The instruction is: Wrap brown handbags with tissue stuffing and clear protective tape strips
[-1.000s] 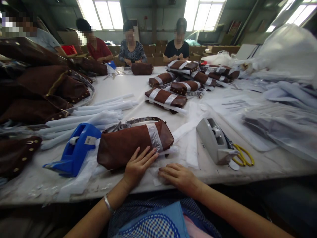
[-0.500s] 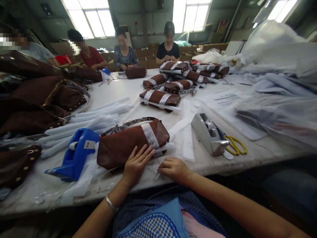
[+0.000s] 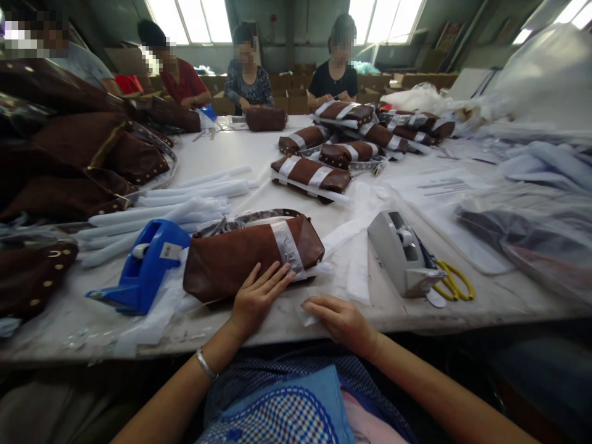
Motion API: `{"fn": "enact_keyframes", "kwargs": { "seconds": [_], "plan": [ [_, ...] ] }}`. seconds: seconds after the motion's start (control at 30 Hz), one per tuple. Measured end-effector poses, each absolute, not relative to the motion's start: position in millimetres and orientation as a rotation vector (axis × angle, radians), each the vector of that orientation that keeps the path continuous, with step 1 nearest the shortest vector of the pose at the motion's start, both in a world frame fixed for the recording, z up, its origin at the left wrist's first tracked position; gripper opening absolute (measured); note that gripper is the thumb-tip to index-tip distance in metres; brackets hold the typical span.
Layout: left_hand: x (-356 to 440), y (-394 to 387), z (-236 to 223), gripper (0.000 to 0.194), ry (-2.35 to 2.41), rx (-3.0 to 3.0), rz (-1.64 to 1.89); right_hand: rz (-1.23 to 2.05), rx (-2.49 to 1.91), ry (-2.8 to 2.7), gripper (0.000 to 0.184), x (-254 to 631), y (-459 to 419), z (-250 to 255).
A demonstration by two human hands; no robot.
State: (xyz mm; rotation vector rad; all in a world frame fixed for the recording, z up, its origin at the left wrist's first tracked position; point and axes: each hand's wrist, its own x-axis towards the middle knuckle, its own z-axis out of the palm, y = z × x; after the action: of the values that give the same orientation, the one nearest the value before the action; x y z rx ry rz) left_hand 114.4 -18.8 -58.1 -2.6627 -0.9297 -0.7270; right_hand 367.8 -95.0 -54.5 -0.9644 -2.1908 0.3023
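Observation:
A brown handbag (image 3: 231,259) lies on its side in front of me, a whitish band (image 3: 287,250) wrapped round its right part. My left hand (image 3: 259,299) rests flat on the bag's front, fingers spread, with the fingertips at the band's lower end. To the right, near the table's front edge, my right hand (image 3: 341,320) is closed with its fingers together on a thin translucent strip (image 3: 311,316); whether this is tape or wrapping film I cannot tell. The bag's strap (image 3: 268,216), wrapped in plastic, lies behind it.
A blue tape dispenser (image 3: 150,265) stands left of the bag, a grey tape dispenser (image 3: 400,253) and yellow-handled scissors (image 3: 456,283) to the right. White rolls (image 3: 194,203) and banded bags (image 3: 309,176) lie beyond. More brown bags (image 3: 83,148) are heaped left. Several people sit across the table.
My view has shifted, so the scene sits differently in the frame. My right hand's fingers have straightened somewhat over the strip. The left hand stays on the bag.

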Motion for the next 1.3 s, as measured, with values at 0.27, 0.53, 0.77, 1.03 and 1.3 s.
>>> {"fn": "enact_keyframes", "kwargs": {
  "seconds": [0.27,0.53,0.77,1.03,1.3],
  "plan": [
    [116,-19,-56,0.051,-0.929,-2.666,-0.740,-0.081,-1.004,-2.262,0.017,353,-69,-46],
    [115,-17,-59,0.048,-0.890,-2.635,-0.771,-0.125,-0.722,-2.238,0.021,363,-62,-32],
    [116,-19,-56,0.048,-0.902,-2.622,-0.745,-0.241,-0.742,-2.300,0.022,366,-39,-32],
    [108,-18,-57,0.047,-0.791,-2.711,-0.611,-0.240,-0.785,-2.317,0.024,368,-33,-40],
    [112,-22,-59,0.041,-0.819,-2.653,-0.731,-0.264,-0.802,-2.355,0.021,365,-32,-32]
  ]
}}
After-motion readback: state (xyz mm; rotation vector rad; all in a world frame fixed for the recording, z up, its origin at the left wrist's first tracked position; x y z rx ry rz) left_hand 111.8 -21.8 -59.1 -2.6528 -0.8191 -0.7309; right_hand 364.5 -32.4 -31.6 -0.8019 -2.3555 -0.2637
